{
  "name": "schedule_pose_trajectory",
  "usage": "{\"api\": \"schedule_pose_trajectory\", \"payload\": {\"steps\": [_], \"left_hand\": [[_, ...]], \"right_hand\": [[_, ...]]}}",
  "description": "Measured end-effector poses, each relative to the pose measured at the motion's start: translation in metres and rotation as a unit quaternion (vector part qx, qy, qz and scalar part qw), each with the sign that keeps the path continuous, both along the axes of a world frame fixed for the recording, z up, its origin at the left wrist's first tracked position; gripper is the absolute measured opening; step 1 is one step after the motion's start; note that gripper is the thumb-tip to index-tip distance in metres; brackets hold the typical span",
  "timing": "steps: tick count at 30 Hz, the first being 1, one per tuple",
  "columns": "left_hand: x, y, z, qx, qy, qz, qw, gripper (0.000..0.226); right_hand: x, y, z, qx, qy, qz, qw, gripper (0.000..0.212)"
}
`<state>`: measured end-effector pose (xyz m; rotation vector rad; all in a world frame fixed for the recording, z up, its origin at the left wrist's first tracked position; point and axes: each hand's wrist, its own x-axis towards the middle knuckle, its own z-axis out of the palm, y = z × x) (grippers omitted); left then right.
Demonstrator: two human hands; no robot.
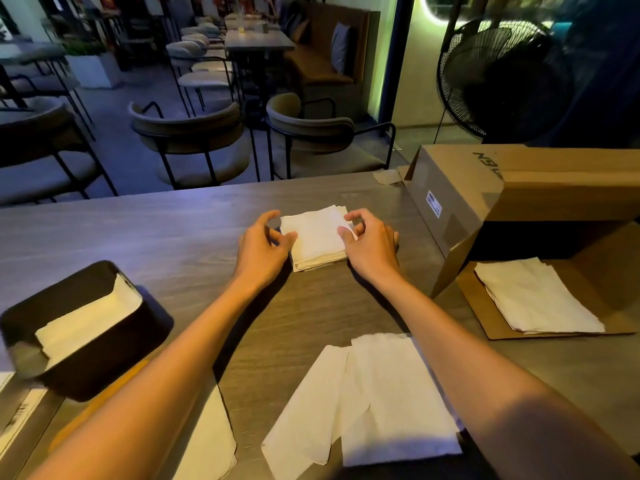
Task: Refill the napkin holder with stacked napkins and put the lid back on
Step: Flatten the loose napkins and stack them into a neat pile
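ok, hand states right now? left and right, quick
Left hand: open, fingers loosely curled at the left edge of the napkin stack, gripping nothing.
Right hand: thumb and fingers pinch the stack's right edge.

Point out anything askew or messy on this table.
The loose napkins near the front edge lie fanned and overlapping, not squared. The folded stack between the left hand and right hand has uneven far corners. Nothing spilled or torn shows.
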<state>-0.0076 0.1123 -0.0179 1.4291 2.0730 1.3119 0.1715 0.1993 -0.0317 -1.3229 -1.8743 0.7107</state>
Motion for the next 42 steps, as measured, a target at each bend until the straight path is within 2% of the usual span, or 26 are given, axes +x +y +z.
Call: {"api": "schedule_pose_trajectory", "payload": {"steps": [10,15,18,25,31,42], "left_hand": [[0.006,0.002,-0.005,0.013,0.024,-0.009,1.0,0.054],[0.003,0.003,-0.013,0.022,0.04,0.011,0.999,0.053],[-0.001,0.004,-0.017,-0.002,0.074,0.046,0.996,0.05],[0.0,0.003,-0.018,-0.014,0.102,0.032,0.994,0.05],[-0.002,0.006,-0.02,-0.025,0.133,0.034,0.99,0.05],[-0.004,0.009,-0.022,0.014,0.05,0.053,0.997,0.04]], "right_hand": [[0.006,-0.001,-0.001,0.019,-0.037,-0.007,0.999,0.025],[0.005,-0.003,-0.005,0.017,-0.002,0.008,1.0,0.039],[0.004,-0.002,-0.006,0.004,0.014,0.022,1.0,0.041],[0.004,-0.003,-0.006,0.01,-0.045,0.046,0.998,0.043],[0.005,-0.006,-0.006,0.025,-0.047,0.048,0.997,0.045],[0.007,-0.005,-0.009,0.011,-0.005,0.045,0.999,0.04]]}}
